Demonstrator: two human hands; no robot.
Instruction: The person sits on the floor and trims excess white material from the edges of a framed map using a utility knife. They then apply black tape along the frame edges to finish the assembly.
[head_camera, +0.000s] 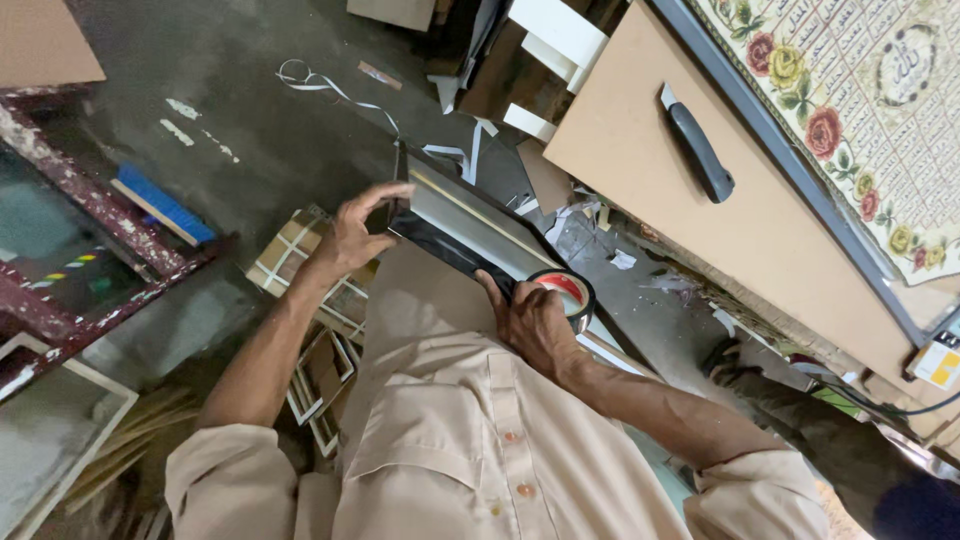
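Beige shirt (480, 450) fills the foreground. Right hand (535, 325) has its grip closed on a roll of tape (565, 295) against a long silver-and-black frame moulding (465, 225); left hand (355, 235) clasps the moulding's far end. A utility knife (697, 145) lies on the worktop (640, 150).

A picture-framing workshop is shown. A utility knife (697, 153) is laid on a bare brown board (640, 150). Just right of the board, a framed floral print (860, 110) is seen. Left of the board, the concrete floor (250, 130) is littered with offcuts (330, 88) and stacked empty frames (320, 385).
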